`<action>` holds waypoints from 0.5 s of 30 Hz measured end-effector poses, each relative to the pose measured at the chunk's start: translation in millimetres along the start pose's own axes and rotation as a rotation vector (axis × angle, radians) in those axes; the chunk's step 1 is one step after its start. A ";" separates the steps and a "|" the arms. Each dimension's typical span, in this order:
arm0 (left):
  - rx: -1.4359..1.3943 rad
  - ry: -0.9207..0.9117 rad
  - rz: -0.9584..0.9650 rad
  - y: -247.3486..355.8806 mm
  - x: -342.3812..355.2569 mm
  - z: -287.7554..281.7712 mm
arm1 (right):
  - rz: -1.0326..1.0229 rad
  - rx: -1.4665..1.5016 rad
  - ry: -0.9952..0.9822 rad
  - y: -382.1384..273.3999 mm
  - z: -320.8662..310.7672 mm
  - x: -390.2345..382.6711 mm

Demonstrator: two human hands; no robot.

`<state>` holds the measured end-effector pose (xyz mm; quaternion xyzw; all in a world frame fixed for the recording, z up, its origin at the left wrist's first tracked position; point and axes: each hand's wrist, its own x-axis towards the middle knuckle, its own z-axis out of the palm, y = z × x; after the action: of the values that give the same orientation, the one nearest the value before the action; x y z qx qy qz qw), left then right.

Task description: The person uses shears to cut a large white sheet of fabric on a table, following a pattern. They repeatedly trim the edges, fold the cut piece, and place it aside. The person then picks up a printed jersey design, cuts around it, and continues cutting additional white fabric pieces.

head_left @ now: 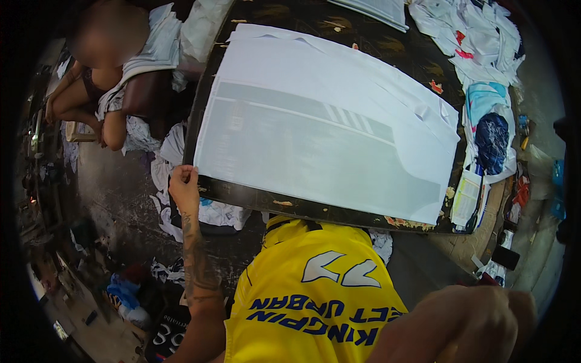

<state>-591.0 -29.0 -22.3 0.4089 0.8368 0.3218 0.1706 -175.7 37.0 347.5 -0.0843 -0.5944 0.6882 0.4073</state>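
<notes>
A large white sheet (315, 66) with a grey printed panel, marked by pale slanted stripes, lies spread over a dark table (242, 190). I cannot tell whether it is paper or cloth. At its near left corner my left hand (184, 184) is closed, thumb and fingertips pinched together on the sheet's edge. My right hand (463, 323) looms large at the lower right, close to the camera and away from the sheet. Its knuckles are bent and its fingers curl out of sight, so whatever they hold is hidden. Along the far edge, the sheet has small wrinkles.
Crumpled white cloth (478, 36) and a dark blue plastic-wrapped bundle (492, 142) line the right side. A stack of white sheets (372, 11) sits at the table's far end. Another person (112, 78) sits at the upper left. Loose cloth (221, 215) lies below the table's near edge.
</notes>
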 end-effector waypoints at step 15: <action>-0.266 -0.131 -0.223 9.2 1.9 -2.2 | 0.013 -0.076 0.149 9.1 -15.0 -35.9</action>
<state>-588.0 -24.2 -14.5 0.3075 0.8141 0.3813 0.3120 -147.4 24.9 322.0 -0.1547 -0.5878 0.6595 0.4423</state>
